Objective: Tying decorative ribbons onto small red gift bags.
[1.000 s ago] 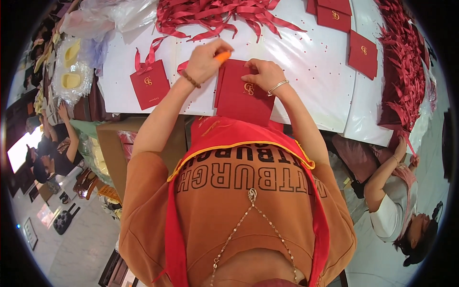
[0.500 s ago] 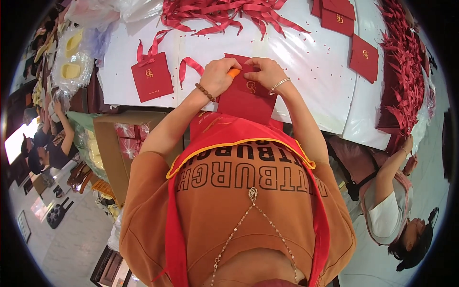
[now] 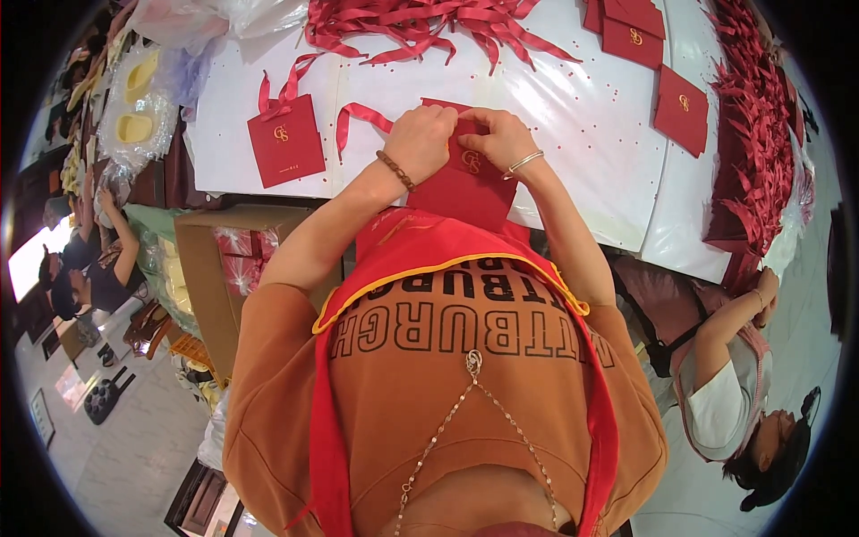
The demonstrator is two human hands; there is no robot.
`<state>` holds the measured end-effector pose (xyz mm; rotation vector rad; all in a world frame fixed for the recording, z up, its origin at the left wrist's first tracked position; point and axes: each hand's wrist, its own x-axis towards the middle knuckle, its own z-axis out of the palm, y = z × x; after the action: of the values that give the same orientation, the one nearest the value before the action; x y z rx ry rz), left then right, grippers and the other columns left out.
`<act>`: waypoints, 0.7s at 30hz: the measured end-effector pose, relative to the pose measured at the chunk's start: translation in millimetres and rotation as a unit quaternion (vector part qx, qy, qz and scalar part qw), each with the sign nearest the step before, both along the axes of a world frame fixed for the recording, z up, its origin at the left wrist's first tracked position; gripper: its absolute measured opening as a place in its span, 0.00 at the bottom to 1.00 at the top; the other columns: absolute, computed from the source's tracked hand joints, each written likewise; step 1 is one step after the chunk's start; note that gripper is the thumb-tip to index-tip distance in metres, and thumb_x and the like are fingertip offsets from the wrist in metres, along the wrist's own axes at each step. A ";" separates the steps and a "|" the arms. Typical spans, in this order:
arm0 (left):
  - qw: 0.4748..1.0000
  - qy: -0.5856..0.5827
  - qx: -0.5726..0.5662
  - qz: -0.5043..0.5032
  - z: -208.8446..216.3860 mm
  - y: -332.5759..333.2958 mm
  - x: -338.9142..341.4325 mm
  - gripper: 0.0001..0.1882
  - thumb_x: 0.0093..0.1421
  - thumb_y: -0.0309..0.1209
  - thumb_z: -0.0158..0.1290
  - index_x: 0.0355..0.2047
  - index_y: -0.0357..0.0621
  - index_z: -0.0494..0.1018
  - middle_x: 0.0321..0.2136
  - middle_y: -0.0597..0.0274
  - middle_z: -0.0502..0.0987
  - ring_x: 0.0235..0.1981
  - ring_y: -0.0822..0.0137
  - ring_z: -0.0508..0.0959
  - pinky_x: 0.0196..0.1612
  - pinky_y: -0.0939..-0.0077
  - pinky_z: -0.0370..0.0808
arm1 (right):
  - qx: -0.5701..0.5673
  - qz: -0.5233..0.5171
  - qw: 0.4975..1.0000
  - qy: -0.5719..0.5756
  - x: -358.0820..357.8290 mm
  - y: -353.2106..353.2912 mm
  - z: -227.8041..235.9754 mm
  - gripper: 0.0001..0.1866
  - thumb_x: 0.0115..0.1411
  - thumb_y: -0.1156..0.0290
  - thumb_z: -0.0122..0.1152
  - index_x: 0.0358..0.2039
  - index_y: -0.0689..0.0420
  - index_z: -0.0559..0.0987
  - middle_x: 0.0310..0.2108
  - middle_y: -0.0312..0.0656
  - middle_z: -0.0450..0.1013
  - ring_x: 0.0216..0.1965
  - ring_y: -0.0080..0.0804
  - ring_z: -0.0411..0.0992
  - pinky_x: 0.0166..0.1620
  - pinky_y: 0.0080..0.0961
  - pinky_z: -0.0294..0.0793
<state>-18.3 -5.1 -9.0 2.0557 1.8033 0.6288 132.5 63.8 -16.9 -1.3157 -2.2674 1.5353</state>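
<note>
1. Bag (image 3: 467, 189) is seen at upper centre, judged light, stiffish, easily creased, best held by its edges.
2. Left hand (image 3: 419, 143) and right hand (image 3: 503, 139) are curled at its top; whether either grip is closed cannot be told.

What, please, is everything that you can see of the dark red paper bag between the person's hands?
The dark red paper bag looks flat and made of smooth, stiff paper, with a gold emblem on its upward face. It lies at the near edge of the white table, its lower end reaching toward the red apron. The left hand covers its upper left part; the right hand is at its upper right, thumb and forefinger close together. Whether a ribbon is attached cannot be told.
</note>
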 end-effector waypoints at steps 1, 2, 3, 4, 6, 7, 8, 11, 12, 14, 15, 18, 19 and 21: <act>0.999 0.046 0.006 -0.013 1.3 0.6 1.7 0.03 0.46 0.21 0.47 0.24 0.38 0.66 0.21 0.52 0.71 0.25 0.53 0.72 0.30 0.63 0.69 | 0.000 0.000 1.000 0.000 -0.5 -0.3 0.6 0.19 0.44 0.63 0.60 0.39 0.51 0.76 0.31 0.44 0.74 0.35 0.39 0.72 0.38 0.30 0.69; 0.999 0.046 0.006 -0.013 1.4 1.0 3.2 0.03 0.46 0.21 0.47 0.24 0.38 0.66 0.21 0.52 0.71 0.25 0.53 0.72 0.30 0.63 0.69 | 0.007 0.000 1.000 -0.011 -1.5 -1.2 1.6 0.19 0.44 0.64 0.60 0.39 0.51 0.76 0.30 0.43 0.74 0.34 0.39 0.72 0.37 0.30 0.69; 0.998 0.055 0.007 -0.023 1.4 1.7 4.5 0.04 0.45 0.20 0.46 0.23 0.38 0.66 0.20 0.51 0.71 0.25 0.52 0.71 0.30 0.62 0.68 | 0.014 0.001 1.000 -0.023 -2.2 -1.8 2.2 0.18 0.43 0.64 0.60 0.38 0.50 0.76 0.30 0.43 0.74 0.34 0.39 0.72 0.37 0.30 0.69; 0.997 0.063 0.007 -0.033 1.5 2.3 4.9 0.04 0.44 0.20 0.46 0.23 0.38 0.66 0.19 0.51 0.70 0.25 0.52 0.71 0.30 0.62 0.68 | 0.014 0.001 1.000 -0.022 -2.1 -2.3 0.9 0.18 0.43 0.64 0.60 0.38 0.50 0.76 0.30 0.43 0.74 0.34 0.39 0.72 0.37 0.30 0.69; 0.997 0.060 0.002 -0.043 2.4 3.8 3.5 0.04 0.44 0.20 0.45 0.23 0.38 0.66 0.19 0.51 0.71 0.24 0.52 0.71 0.29 0.62 0.68 | -0.015 -0.020 1.000 -0.010 -1.1 -4.1 -3.5 0.18 0.43 0.64 0.60 0.38 0.50 0.76 0.28 0.42 0.74 0.33 0.39 0.72 0.36 0.30 0.69; 0.997 0.057 -0.003 -0.053 2.6 5.1 2.7 0.04 0.44 0.19 0.45 0.23 0.38 0.66 0.19 0.51 0.71 0.24 0.52 0.72 0.29 0.62 0.68 | -0.015 -0.019 1.000 -0.010 -1.1 -4.5 -4.0 0.18 0.43 0.64 0.60 0.38 0.50 0.76 0.28 0.42 0.74 0.33 0.39 0.72 0.36 0.30 0.69; 0.997 0.058 -0.004 -0.053 2.4 6.5 1.5 0.04 0.44 0.19 0.45 0.23 0.38 0.66 0.19 0.51 0.71 0.24 0.52 0.72 0.29 0.62 0.68 | -0.009 -0.018 1.000 -0.016 -2.0 -4.9 -4.3 0.18 0.43 0.64 0.60 0.38 0.49 0.76 0.28 0.42 0.74 0.32 0.39 0.72 0.36 0.30 0.69; 0.997 0.040 -0.037 -0.050 0.8 13.2 -3.2 0.06 0.44 0.20 0.46 0.25 0.38 0.67 0.19 0.51 0.72 0.23 0.53 0.73 0.27 0.62 0.69 | -0.012 -0.019 1.000 -0.007 0.6 -3.9 -5.6 0.18 0.43 0.64 0.60 0.38 0.49 0.76 0.28 0.43 0.74 0.32 0.39 0.72 0.35 0.30 0.69; 0.997 -0.041 -0.059 -0.024 0.4 16.1 -6.0 0.06 0.45 0.20 0.46 0.27 0.38 0.67 0.19 0.52 0.72 0.23 0.54 0.73 0.26 0.64 0.69 | -0.020 -0.021 1.000 0.006 2.2 -3.4 -5.8 0.19 0.43 0.64 0.60 0.39 0.49 0.76 0.28 0.43 0.74 0.32 0.39 0.72 0.35 0.30 0.69; 0.989 -0.121 -0.080 0.000 1.6 17.0 -6.5 0.07 0.46 0.21 0.47 0.28 0.38 0.68 0.19 0.52 0.73 0.22 0.55 0.74 0.25 0.65 0.69 | -0.019 -0.020 1.000 0.006 0.6 -3.1 -5.9 0.19 0.43 0.64 0.60 0.39 0.49 0.76 0.28 0.43 0.74 0.32 0.39 0.72 0.35 0.30 0.69; 0.985 -0.132 -0.106 0.015 3.3 15.3 -4.8 0.08 0.46 0.21 0.47 0.29 0.39 0.68 0.19 0.52 0.73 0.21 0.56 0.74 0.25 0.67 0.68 | -0.018 -0.017 1.000 0.006 0.5 -2.5 -5.9 0.19 0.43 0.64 0.60 0.39 0.48 0.76 0.27 0.43 0.74 0.31 0.39 0.72 0.35 0.30 0.69; 0.971 -0.172 -0.160 0.047 7.4 14.7 -6.4 0.09 0.47 0.22 0.48 0.32 0.40 0.66 0.19 0.53 0.73 0.20 0.57 0.73 0.25 0.68 0.68 | 0.003 -0.026 0.999 0.041 4.5 -5.4 -10.6 0.19 0.43 0.64 0.60 0.39 0.48 0.76 0.27 0.43 0.74 0.31 0.39 0.72 0.35 0.31 0.69; 0.959 -0.202 -0.189 0.063 8.2 14.5 -7.2 0.10 0.47 0.22 0.48 0.32 0.40 0.65 0.18 0.52 0.73 0.20 0.57 0.73 0.25 0.68 0.67 | 0.003 -0.027 0.999 0.042 4.5 -7.2 -9.6 0.19 0.43 0.64 0.60 0.39 0.48 0.76 0.27 0.43 0.74 0.31 0.39 0.72 0.35 0.31 0.69; 0.962 -0.191 -0.180 0.069 9.4 13.3 -6.2 0.11 0.47 0.22 0.48 0.33 0.40 0.64 0.18 0.52 0.72 0.20 0.57 0.73 0.25 0.69 0.67 | 0.037 -0.020 0.999 0.017 3.3 -9.2 -5.6 0.19 0.43 0.64 0.59 0.39 0.48 0.76 0.26 0.43 0.74 0.30 0.40 0.72 0.34 0.32 0.69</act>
<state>-24.5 8.2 0.3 1.4677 1.6914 0.6288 135.8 54.6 -22.4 -1.2967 -2.2404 1.4348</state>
